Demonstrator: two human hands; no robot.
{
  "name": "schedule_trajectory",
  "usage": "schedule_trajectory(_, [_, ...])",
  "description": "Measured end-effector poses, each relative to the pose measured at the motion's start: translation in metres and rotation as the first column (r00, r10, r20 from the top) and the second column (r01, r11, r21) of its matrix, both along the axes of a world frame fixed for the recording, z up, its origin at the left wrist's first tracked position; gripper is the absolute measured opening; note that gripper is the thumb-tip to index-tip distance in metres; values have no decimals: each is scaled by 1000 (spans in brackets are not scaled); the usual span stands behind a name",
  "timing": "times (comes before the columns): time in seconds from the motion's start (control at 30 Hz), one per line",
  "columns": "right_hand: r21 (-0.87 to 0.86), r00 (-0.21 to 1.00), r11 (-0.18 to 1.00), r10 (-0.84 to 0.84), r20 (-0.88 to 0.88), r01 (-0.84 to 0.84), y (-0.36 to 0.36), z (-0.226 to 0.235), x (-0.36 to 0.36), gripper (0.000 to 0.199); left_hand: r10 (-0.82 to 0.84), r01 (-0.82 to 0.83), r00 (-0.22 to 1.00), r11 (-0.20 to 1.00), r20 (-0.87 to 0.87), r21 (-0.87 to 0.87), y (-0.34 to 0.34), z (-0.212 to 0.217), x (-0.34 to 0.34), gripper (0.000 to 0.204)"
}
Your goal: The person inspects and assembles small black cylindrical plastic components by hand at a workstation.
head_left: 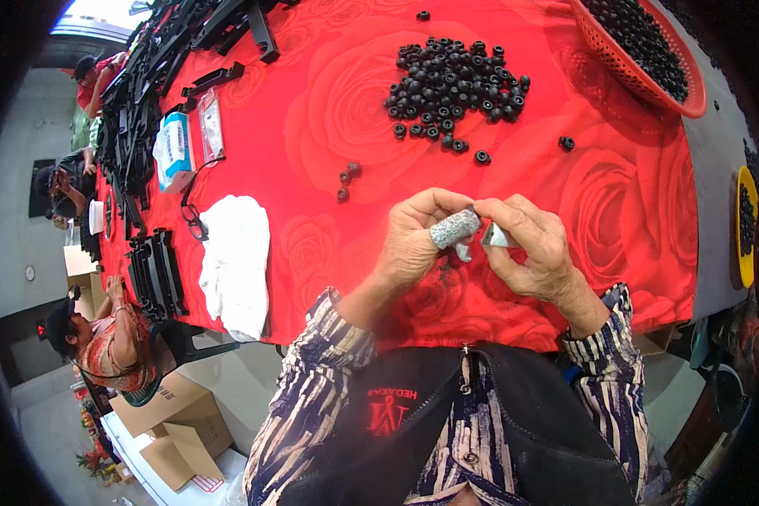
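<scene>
Over the near part of the red cloth, my left hand (415, 239) and my right hand (527, 244) meet at the fingertips. A small dark part (475, 212), mostly hidden, is pinched in my left hand where the fingertips touch. A grey speckled wrap (455, 228) covers the left thumb, with a loose pale end below it. At my right thumb is a pale, shiny piece (498, 237); I cannot tell whether it is a thumb cover or a tool. Beyond the hands lies a pile of small round black parts (455, 84). Three similar parts (344, 178) lie to the left.
A red plastic basket (690, 99) of black parts stands far right, near a yellow tray (744, 274). White cloth (236, 266), a blue-white box (175, 152), glasses (194, 221) and long black pieces (156, 274) lie left. People sit along the left side; a cardboard box (177, 426) stands lower left.
</scene>
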State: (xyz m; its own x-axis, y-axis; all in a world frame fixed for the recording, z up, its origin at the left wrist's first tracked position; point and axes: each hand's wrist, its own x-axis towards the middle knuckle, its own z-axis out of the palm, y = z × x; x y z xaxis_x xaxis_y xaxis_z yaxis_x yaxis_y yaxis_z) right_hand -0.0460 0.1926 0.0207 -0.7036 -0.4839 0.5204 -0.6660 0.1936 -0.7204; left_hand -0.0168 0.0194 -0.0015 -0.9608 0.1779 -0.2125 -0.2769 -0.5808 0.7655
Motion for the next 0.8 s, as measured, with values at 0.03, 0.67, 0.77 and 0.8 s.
schedule_trajectory(0.03, [3,1000,1000,-3,1,3,-1,1,0,43,-3,3,1000,1000,1,3,-1,1,1,19])
schedule_trajectory(0.67, [43,973,998,-47,227,38,3,0,-3,20,-48,37,996,989,-76,-143,-1,8,4,22])
schedule_trajectory(0.77, [53,974,998,-53,221,42,3,-2,-2,20,-63,54,997,986,-50,-158,0,13,5,22])
schedule_trajectory(0.8, [53,973,998,-51,224,41,3,-3,-2,20,-68,64,997,983,-21,-171,-1,13,6,22])
